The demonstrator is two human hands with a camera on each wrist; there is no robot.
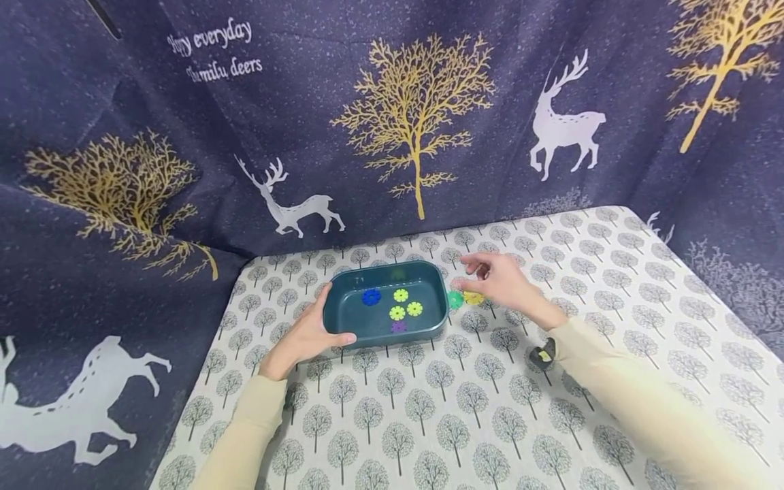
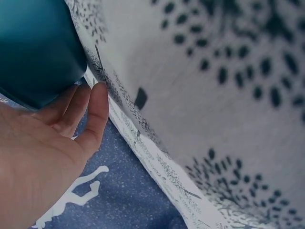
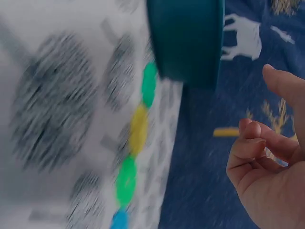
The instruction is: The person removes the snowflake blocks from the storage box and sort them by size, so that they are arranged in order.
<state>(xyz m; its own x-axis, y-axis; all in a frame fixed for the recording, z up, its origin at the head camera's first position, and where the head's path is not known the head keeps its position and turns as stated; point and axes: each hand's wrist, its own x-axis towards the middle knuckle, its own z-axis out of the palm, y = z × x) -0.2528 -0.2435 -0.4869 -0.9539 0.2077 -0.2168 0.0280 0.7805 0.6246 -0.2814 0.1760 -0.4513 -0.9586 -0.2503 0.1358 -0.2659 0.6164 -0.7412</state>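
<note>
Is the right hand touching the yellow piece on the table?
Apart: the right wrist view shows a plain gap between the right hand and the yellow piece, with tablecloth and navy backdrop showing between.

Navy curtain (image 1: 300, 102) bears 3 gold trees (image 1: 417, 146); tablecloth (image 1: 422, 378) lies below.

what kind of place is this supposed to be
Probably an indoor tabletop set-up, perhaps staged: dark blue fabric printed with deer and trees hangs behind, a tree-patterned cloth lies spread in front, and a teal tray holds small flower-shaped discs. What lies beyond the fabric is hidden.
</note>
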